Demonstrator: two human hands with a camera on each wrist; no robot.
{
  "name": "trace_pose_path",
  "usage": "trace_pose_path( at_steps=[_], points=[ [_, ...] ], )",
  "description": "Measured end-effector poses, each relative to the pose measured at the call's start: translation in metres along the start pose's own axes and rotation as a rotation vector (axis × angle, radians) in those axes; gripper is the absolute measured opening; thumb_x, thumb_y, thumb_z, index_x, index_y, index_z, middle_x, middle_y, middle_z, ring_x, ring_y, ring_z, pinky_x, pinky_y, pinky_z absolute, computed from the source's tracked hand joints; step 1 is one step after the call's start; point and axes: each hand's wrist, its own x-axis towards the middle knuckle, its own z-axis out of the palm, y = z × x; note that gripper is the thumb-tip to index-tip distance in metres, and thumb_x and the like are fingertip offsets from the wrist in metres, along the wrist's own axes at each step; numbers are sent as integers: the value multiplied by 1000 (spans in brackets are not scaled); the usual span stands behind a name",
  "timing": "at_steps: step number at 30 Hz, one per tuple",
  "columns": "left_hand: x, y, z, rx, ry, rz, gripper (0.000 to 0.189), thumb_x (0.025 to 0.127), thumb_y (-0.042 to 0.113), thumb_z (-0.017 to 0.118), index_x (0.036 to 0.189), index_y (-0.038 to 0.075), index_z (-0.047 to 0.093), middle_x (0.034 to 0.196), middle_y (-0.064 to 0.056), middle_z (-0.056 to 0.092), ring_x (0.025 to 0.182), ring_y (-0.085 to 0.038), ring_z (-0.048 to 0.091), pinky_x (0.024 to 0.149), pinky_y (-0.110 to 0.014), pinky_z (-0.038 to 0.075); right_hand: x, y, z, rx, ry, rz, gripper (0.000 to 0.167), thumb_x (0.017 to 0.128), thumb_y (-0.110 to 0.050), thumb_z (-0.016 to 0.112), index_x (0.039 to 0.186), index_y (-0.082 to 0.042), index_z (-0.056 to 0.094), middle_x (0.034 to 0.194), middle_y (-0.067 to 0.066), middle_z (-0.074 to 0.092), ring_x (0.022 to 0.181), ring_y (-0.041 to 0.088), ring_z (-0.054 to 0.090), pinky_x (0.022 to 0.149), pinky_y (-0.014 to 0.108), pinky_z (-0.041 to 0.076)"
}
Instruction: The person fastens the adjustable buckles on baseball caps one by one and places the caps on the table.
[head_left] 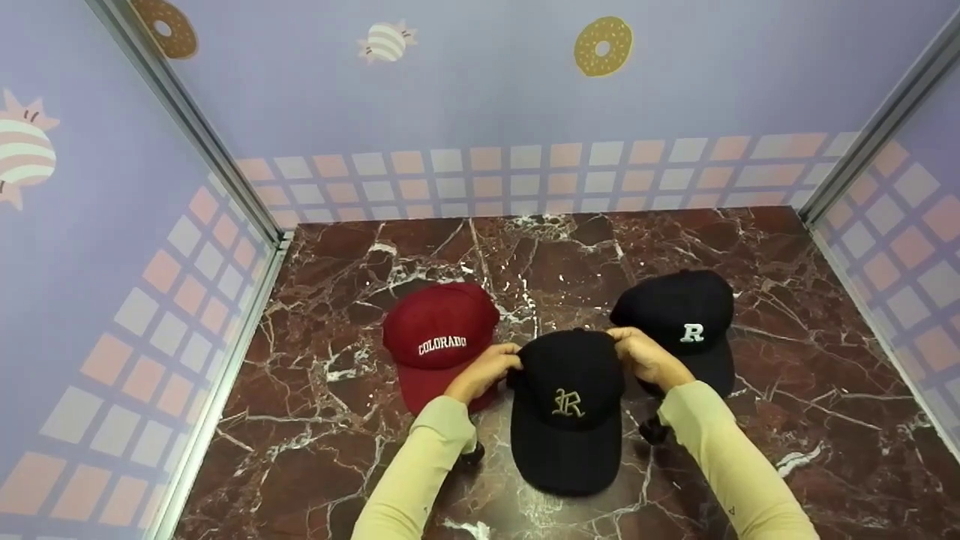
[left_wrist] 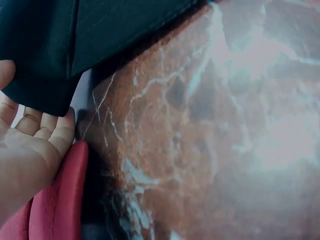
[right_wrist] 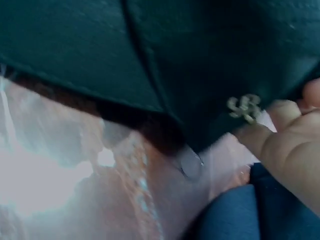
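Observation:
A black baseball cap [head_left: 568,390] with a gold gothic R is held between both hands, its brim towards the person. My left hand [head_left: 486,372] pinches the cap's left edge; in the left wrist view the thumb is in front and the fingers [left_wrist: 42,122] are behind the fabric. On the opposite side, my right hand [head_left: 646,355] grips the right edge, near a small gold emblem [right_wrist: 244,107] seen in the right wrist view. A red cap [head_left: 441,341] lettered COLORADO lies by the left hand. Beside the right hand lies another black cap [head_left: 686,304] with a white R.
The caps are on a dark red marble-patterned surface [head_left: 337,480] with white veins. Lilac panels [head_left: 480,90] with candy and doughnut prints stand at the back and both sides, joined by metal corner posts [head_left: 202,127].

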Motion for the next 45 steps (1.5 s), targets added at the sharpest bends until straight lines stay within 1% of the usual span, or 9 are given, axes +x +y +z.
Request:
trace_pose_path(
  at_steps=[5, 9, 12, 16, 19, 28, 32, 37, 45],
  points=[
    [-1, 4, 6, -88, 99, 38, 18, 71, -3, 39, 64, 10, 50, 62, 4, 45, 56, -10, 37, 57, -23, 32, 9, 4, 3, 170, 110, -74, 43, 68, 17, 22, 56, -12, 51, 52, -5, 48, 48, 8, 45, 47, 22, 37],
    [83, -90, -12, -164, 171, 142, 14, 67, 6, 41, 59, 13, 49, 62, 4, 49, 60, -9, 46, 56, -22, 38, 18, 6, 6, 230, 227, -120, 39, 68, 15, 24, 55, -11, 50, 51, -4, 49, 46, 9, 43, 46, 21, 36],
    [96, -101, -12, -131, 257, 195, 15, 67, 9, 41, 54, 16, 42, 58, 5, 43, 57, -9, 41, 54, -22, 34, 23, 4, 11, 240, 279, -149, 37, 67, 14, 23, 55, -10, 49, 52, -3, 49, 46, 10, 44, 46, 22, 36],
    [35, -20, 14, -35, 448, 91, 24, 75, 7, 39, 53, 16, 34, 57, 4, 32, 57, -11, 32, 55, -24, 30, 25, -1, 18, 265, 258, -182, 38, 69, 10, 20, 58, -10, 50, 55, -3, 50, 50, 10, 46, 49, 22, 37],
    [27, -6, 20, -23, 533, 20, 26, 81, 10, 42, 55, 14, 42, 58, 4, 40, 59, -10, 38, 58, -23, 35, 27, -4, 24, 294, 259, -180, 39, 73, 4, 20, 58, -12, 51, 58, -4, 51, 52, 10, 48, 51, 22, 39],
    [29, -10, 23, -105, 646, 108, 26, 79, 8, 43, 54, 12, 39, 59, 2, 38, 62, -12, 37, 63, -25, 35, 41, 9, 27, 276, 401, -251, 32, 85, -14, 34, 61, -16, 55, 62, -8, 51, 58, 6, 47, 58, 19, 38],
    [38, -25, 16, -151, 609, 226, 17, 78, 11, 48, 64, 7, 56, 67, -2, 50, 71, -14, 45, 71, -26, 38, 39, 13, 20, 215, 260, -305, 29, 88, -32, 39, 73, -16, 59, 70, -7, 57, 65, 8, 52, 63, 21, 40],
    [32, -16, 9, -122, 521, 233, 24, 83, 15, 47, 93, -1, 62, 93, -12, 61, 91, -20, 53, 84, -30, 40, 30, 3, 8, 54, 169, -177, 48, 91, -51, 26, 102, -13, 53, 88, -6, 61, 79, 13, 58, 74, 30, 43],
    [-7, 39, -1, -95, 189, -89, 50, 91, 33, 40, 133, 9, 31, 134, -15, 36, 120, -29, 36, 97, -48, 30, 6, -30, -11, -266, 43, 47, 68, 90, -55, 19, 138, -7, 15, 138, 22, 30, 126, 38, 28, 101, 57, 20]
  ],
)
